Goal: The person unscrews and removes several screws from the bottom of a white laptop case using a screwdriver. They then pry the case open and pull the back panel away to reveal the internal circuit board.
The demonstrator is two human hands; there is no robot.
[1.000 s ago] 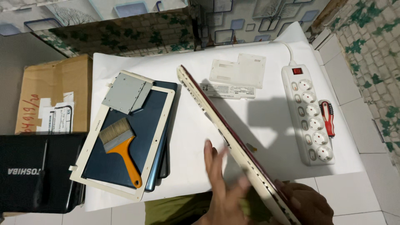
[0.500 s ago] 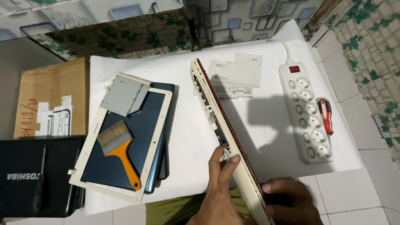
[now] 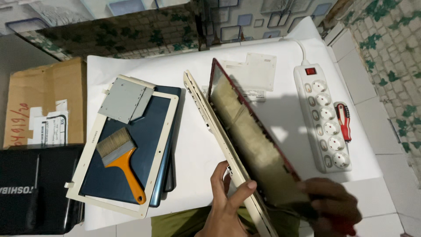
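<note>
One laptop (image 3: 232,145), tilted on edge: my left hand (image 3: 228,202) pinches its cream base, right hand (image 3: 333,206) grips the red lid. One brush (image 3: 120,162), one power strip (image 3: 323,116).

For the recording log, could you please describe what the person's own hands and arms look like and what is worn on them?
Both are bare: the left hand shows no glove, ring or watch. The right hand lies in deep shadow and is blurred, so only its outline can be told. No sleeve shows at either wrist.
</note>
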